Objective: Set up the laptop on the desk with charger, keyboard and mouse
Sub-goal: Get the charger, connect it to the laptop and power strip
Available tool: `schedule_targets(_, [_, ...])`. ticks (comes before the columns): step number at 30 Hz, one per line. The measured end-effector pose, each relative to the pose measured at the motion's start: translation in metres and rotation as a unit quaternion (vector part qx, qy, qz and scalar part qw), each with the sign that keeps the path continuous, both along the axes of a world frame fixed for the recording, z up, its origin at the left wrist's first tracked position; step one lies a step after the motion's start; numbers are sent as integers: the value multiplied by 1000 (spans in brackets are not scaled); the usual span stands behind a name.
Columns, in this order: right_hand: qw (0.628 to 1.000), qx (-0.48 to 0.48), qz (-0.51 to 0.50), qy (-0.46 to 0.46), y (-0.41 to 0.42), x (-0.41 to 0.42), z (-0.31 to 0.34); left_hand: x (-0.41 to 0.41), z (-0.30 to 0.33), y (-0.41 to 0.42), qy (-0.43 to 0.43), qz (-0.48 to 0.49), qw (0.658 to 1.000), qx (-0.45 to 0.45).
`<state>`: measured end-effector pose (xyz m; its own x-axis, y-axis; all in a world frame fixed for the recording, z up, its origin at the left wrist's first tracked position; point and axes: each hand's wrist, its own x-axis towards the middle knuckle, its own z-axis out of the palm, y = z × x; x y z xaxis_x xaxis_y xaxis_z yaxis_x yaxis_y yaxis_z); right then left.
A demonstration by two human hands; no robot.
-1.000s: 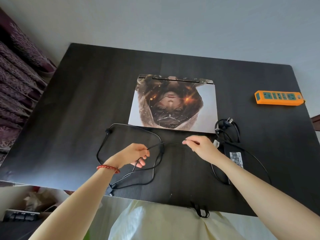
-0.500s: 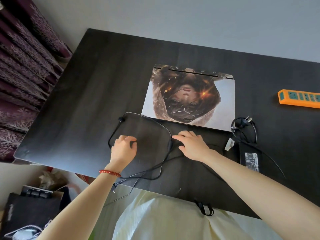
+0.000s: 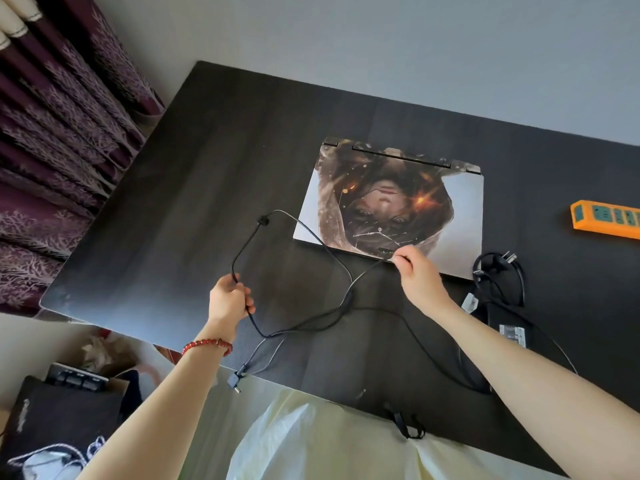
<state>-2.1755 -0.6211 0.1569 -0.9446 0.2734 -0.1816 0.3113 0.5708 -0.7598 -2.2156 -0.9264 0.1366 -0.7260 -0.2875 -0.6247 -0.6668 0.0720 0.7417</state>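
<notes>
A closed laptop with a printed portrait skin on its lid lies in the middle of the dark desk. The black charger cable loops in front of it. My left hand grips the cable's left loop. My right hand pinches another stretch of the cable just at the laptop's near edge. The cable's plug end dangles over the desk's front edge. The charger brick lies to the right beside its coiled mains lead. No mouse is in view.
An orange power strip lies at the desk's right side. Purple curtains hang at the left. Below the desk's left corner sits a black bag with a keyboard sticking out. A black strap hangs at the front edge.
Both hands have lifted off the desk with the cable pinched, moving apart and stretching the loop. The right hand rose toward the laptop's near edge. The view shifted left.
</notes>
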Motion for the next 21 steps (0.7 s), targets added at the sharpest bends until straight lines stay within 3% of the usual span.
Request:
schedule_targets(3, [998, -21, -61, 13, 12, -2, 3, -6, 15, 16, 17, -27, 999, 21])
schedule_targets(6, [998, 10, -47, -47, 22, -4, 0, -11, 23, 28, -24, -114, 993, 24])
schedule_targets(9, [994, 67, -46, -67, 29, -1, -2, -7, 18, 27, -60, -231, 969, -70])
schedule_targets(11, [990, 100, -89, -35, 29, 0, -1, -2, 12, 21, -74, -248, 956, -137])
schedule_targets(14, [978, 150, -134, -46, 25, -2, 1, 5, 7, 14, -118, -246, 949, -156])
schedule_targets(18, [947, 278, 4, -164, 9, -5, 1, 11, -2, 19, -122, -226, 950, -175])
schedule_targets(21, [940, 319, 97, -69, -15, -5, 1, 11, -9, 23, -70, -179, 964, -183])
